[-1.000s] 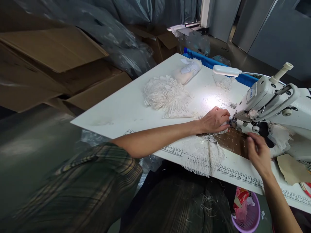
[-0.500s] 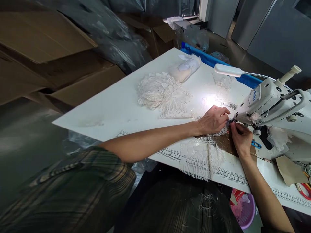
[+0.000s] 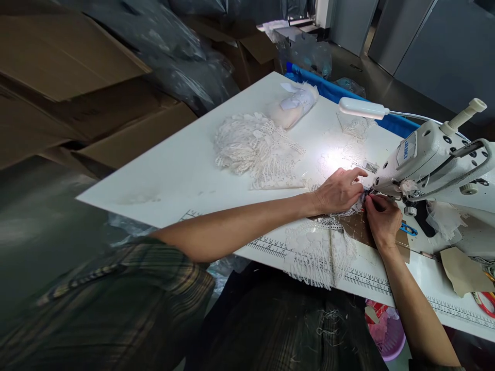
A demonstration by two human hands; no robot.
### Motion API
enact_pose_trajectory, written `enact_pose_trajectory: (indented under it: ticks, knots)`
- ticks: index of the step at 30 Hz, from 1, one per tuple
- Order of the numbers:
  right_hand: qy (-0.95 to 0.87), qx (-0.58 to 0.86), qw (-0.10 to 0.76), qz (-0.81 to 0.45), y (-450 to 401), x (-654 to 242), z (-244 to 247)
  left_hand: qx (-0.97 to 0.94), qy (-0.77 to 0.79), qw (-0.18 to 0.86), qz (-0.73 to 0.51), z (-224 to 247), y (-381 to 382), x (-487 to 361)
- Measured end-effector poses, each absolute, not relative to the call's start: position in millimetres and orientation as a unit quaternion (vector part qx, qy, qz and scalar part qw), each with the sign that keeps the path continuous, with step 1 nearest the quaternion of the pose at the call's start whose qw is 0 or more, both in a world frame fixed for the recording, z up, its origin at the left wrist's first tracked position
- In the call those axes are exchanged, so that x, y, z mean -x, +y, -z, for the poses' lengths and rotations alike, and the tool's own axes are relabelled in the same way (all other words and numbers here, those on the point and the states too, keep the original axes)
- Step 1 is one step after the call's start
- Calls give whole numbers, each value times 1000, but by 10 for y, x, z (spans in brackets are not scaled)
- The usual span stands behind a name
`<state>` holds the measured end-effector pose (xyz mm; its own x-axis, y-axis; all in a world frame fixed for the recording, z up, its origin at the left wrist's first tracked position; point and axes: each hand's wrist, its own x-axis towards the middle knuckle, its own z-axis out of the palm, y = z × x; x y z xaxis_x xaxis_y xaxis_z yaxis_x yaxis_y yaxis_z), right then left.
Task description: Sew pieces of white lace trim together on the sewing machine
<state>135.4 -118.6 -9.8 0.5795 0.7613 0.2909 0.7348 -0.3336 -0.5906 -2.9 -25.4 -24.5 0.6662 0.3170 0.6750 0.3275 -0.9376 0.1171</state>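
Note:
At the needle end of the white sewing machine point(image 3: 429, 154), both of my hands work close together on white lace fabric point(image 3: 320, 247). The fringed end of the lace hangs over the table's front edge. My left hand point(image 3: 338, 191) lies over the lace left of the needle, its fingers bent down onto it and the index finger a little raised. My right hand point(image 3: 383, 219) is closed in a pinch just in front of the presser foot, at the lace's edge. The fingertips hide most of what they grip.
A bunched lace pile point(image 3: 247, 144) and a wrapped white roll point(image 3: 294, 105) lie on the white table point(image 3: 154, 165). A lamp point(image 3: 361, 108) hangs over the work. Right are a blue thread snipper point(image 3: 409, 229) and red-handled scissors point(image 3: 483, 304). Below stands a purple basket point(image 3: 394, 340).
Both hands stay by the needle; the right fingers have shifted very slightly. The view has moved a little, and the lace lies almost as before.

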Motion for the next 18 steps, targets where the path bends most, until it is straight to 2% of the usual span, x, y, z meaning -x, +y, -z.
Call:
enact_pose_trajectory:
  ticks: [7,14,18]
  knots:
    - [-451,817,359,-1,-1182,-1338,109,916,-167,3,363,241,-250,37]
    - [-486,759,429,-59,-1252,-1350,92,919,-163,14,358,231,-251,53]
    - [-529,746,405,-33,-1385,-1338,19,929,-144,47,337,187,-277,52]
